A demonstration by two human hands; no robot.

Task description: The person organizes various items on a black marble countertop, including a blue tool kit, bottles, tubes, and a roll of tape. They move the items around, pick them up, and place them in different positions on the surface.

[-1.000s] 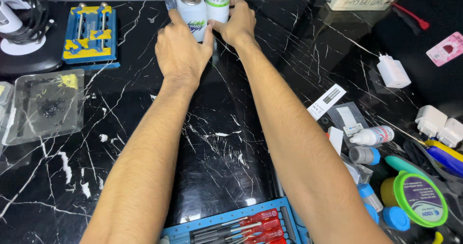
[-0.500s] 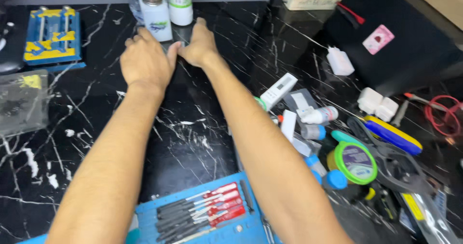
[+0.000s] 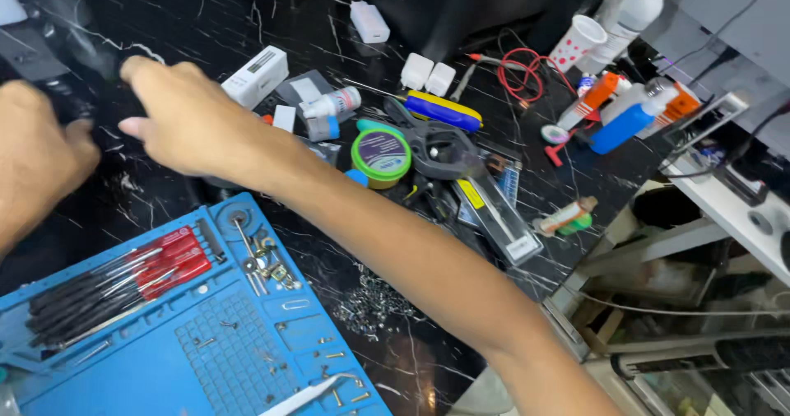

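Head view shows my right hand hanging over the black marble table, fingers loosely spread and half curled, with nothing in it that I can see. My left hand is at the left edge of the picture, curled, and blurred enough that I cannot tell whether it grips anything. Nearest my right hand is a small white box, just past the fingertips toward the table's far side, not touching them. Beside that lie a little white bottle and a green-rimmed round tin.

Under my forearm sits the blue work mat at the near edge, with red-handled screwdrivers racked on it and loose screws in its trays. A heap of small metal screws lies on the bare marble just beside the mat, close to the table's right edge.

My worry is my forearm: it crosses low over that clutter, and I judge a careless sweep could scatter the screws off the edge or knock the bottle over
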